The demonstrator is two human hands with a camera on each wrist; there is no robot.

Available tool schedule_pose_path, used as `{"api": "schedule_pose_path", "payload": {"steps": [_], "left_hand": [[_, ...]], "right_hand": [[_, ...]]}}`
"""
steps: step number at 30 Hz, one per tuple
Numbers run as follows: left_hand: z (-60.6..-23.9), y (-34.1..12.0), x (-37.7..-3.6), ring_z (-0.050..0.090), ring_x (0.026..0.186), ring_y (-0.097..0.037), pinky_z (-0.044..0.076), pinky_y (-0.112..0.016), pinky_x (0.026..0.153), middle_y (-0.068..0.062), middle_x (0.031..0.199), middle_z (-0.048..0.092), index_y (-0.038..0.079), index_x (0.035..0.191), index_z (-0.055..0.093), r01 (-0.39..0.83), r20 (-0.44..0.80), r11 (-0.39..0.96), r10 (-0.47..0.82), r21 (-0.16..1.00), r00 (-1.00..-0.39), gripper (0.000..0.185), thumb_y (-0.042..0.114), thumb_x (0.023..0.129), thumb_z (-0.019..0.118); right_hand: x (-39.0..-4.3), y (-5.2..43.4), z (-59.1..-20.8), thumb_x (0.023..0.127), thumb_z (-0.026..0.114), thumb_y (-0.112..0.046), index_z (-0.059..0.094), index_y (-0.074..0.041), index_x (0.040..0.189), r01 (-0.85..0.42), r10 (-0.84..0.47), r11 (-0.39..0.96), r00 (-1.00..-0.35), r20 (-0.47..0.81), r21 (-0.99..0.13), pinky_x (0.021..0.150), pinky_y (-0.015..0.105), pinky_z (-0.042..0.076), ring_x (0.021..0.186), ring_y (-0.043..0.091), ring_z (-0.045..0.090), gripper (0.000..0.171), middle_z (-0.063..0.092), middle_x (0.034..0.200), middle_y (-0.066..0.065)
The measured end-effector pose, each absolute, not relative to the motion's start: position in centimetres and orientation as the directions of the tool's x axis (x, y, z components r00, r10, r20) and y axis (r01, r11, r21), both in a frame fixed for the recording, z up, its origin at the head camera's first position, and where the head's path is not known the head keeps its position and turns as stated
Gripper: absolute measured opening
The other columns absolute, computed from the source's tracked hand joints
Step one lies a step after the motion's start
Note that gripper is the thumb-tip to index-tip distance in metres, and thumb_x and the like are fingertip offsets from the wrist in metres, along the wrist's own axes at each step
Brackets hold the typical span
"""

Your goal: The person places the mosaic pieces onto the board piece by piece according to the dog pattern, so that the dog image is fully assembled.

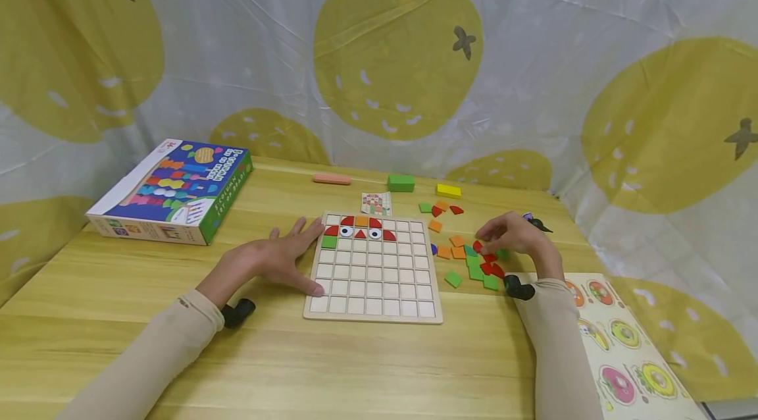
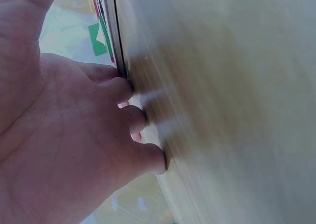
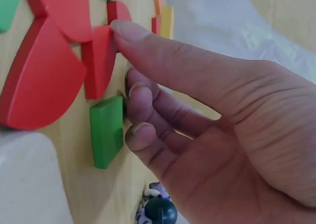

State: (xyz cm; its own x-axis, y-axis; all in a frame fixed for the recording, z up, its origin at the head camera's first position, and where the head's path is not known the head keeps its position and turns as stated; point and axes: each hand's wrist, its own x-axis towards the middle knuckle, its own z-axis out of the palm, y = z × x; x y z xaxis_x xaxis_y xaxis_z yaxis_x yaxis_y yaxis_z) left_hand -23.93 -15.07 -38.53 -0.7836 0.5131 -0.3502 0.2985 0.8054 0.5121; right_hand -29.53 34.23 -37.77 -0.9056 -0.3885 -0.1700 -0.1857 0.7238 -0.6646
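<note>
A square wooden grid board (image 1: 379, 312) lies on the table with red, orange and green tiles and two eye discs in its upper rows. My left hand (image 1: 275, 262) is spread along the board's left side, thumb and fingertips touching its edge. To the right of the board, my right hand (image 1: 518, 239) reaches into loose tiles and pinches a red quarter-circle tile (image 3: 117, 10) between thumb and index finger. The index fingertip is mostly hidden in the right wrist view. Close to that hand lie more red tiles (image 3: 44, 75) and a green square tile (image 3: 107, 132).
Beyond the board lies a small pattern card (image 1: 376, 203). Further back are a pink stick (image 1: 331, 179), a green block (image 1: 401, 183) and a yellow block (image 1: 448, 191). A toy box (image 1: 172, 189) stands at left. A fruit-picture board (image 1: 622, 347) lies under the right forearm.
</note>
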Motion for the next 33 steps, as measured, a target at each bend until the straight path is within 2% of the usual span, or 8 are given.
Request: {"api": "schedule_pose_path", "payload": {"steps": [6, 11, 15, 21, 27, 33], "left_hand": [[-38.4, -15.1, -23.8, -0.008, 0.165, -0.045, -0.004, -0.074, 0.127, -0.021, 0.181, -0.001, 0.004, 0.173, 0.007, 0.293, -0.35, 0.804, 0.511, 0.517, -0.785, 0.132, 0.063, 0.085, 0.086], [-38.4, -15.0, -23.7, -0.008, 0.165, -0.045, -0.003, -0.074, 0.127, -0.021, 0.18, 0.0, 0.003, 0.173, 0.007, 0.295, -0.349, 0.805, 0.511, 0.516, -0.785, 0.132, 0.063, 0.086, 0.086], [-38.4, -15.0, -23.7, -0.008, 0.165, -0.046, -0.003, -0.075, 0.127, -0.021, 0.18, 0.0, 0.003, 0.173, 0.007, 0.301, -0.347, 0.805, 0.514, 0.511, -0.785, 0.132, 0.063, 0.086, 0.085], [-38.4, -15.0, -23.8, -0.007, 0.165, -0.046, -0.003, -0.075, 0.127, -0.022, 0.18, 0.0, 0.003, 0.173, 0.008, 0.303, -0.344, 0.805, 0.514, 0.51, -0.786, 0.131, 0.063, 0.086, 0.085], [-38.4, -15.1, -23.8, -0.008, 0.165, -0.045, -0.004, -0.074, 0.127, -0.022, 0.18, -0.001, 0.003, 0.173, 0.007, 0.299, -0.347, 0.803, 0.514, 0.515, -0.784, 0.132, 0.062, 0.086, 0.086], [-38.4, -15.1, -23.8, -0.008, 0.165, -0.046, -0.004, -0.074, 0.127, -0.022, 0.18, 0.0, 0.003, 0.173, 0.007, 0.304, -0.344, 0.803, 0.517, 0.513, -0.784, 0.132, 0.063, 0.085, 0.085]], "right_hand": [[-29.7, 34.5, -38.1, 0.091, 0.086, -0.003, 0.078, 0.009, 0.109, -0.142, -0.344, 0.741, -0.92, -0.189, -0.657, 0.078, 0.028, 0.058, 0.086, 0.02, 0.067, 0.023, 0.078, 0.097, 0.014], [-29.8, 34.6, -38.3, 0.09, 0.088, -0.01, 0.081, 0.002, 0.099, -0.099, -0.283, 0.78, -0.936, -0.208, -0.617, 0.081, 0.028, 0.054, 0.083, 0.015, 0.067, 0.016, 0.078, 0.087, 0.001], [-29.9, 34.5, -38.5, 0.092, 0.088, -0.013, 0.083, -0.003, 0.093, -0.102, -0.268, 0.801, -0.942, -0.201, -0.59, 0.08, 0.029, 0.051, 0.081, 0.015, 0.063, 0.011, 0.077, 0.082, -0.003], [-30.0, 33.4, -38.6, 0.095, 0.084, -0.009, 0.083, 0.002, 0.094, -0.154, -0.313, 0.785, -0.934, -0.171, -0.6, 0.076, 0.03, 0.052, 0.078, 0.015, 0.062, 0.011, 0.079, 0.085, 0.006], [-30.3, 32.6, -38.7, 0.101, 0.077, -0.012, 0.082, 0.0, 0.095, -0.203, -0.34, 0.79, -0.93, -0.138, -0.579, 0.071, 0.028, 0.048, 0.074, 0.014, 0.055, 0.014, 0.075, 0.083, 0.004], [-30.0, 33.1, -38.4, 0.097, 0.08, -0.006, 0.081, 0.003, 0.103, -0.205, -0.374, 0.761, -0.914, -0.157, -0.615, 0.08, 0.03, 0.054, 0.085, 0.018, 0.064, 0.011, 0.079, 0.094, 0.007]]}}
